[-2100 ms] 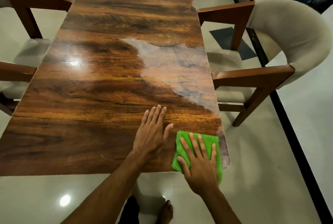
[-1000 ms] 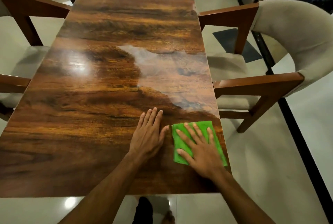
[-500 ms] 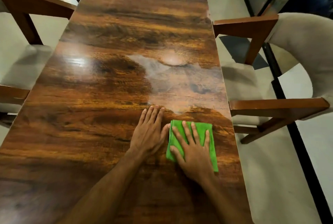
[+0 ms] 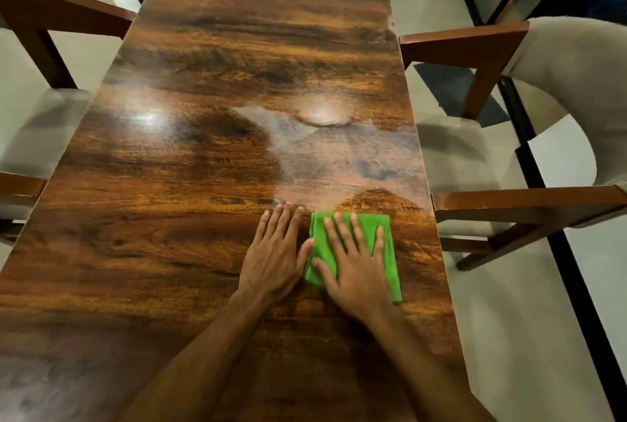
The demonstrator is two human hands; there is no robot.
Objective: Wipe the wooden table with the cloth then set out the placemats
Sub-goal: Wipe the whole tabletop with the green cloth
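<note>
Wiping step, no question: the right hand (image 4: 356, 272) lies flat on the green cloth (image 4: 392, 269), fingers spread and straight, so the grip is wide and pressing, not pinching. The folded cloth sits on the table (image 4: 220, 48) toward its right edge, in the near half. The left hand (image 4: 274, 258) is flat on the bare wood just beside it, fingers together, grip wide too and holding nothing, with the thumb touching the cloth's left edge; it looks like a brace. Just beyond the fingertips there's a pale, hazy patch (image 4: 322, 157), and whether it's a smear or a reflection I can't tell. Most of the top lies beyond and to the left of the cloth, so I'd judge plenty of wiping is left. The next move calls for steady downward pressure and a long push away or across, keeping the cloth folded under the palm and off the right edge. No placemats in view, so that step is not yet begun.
</note>
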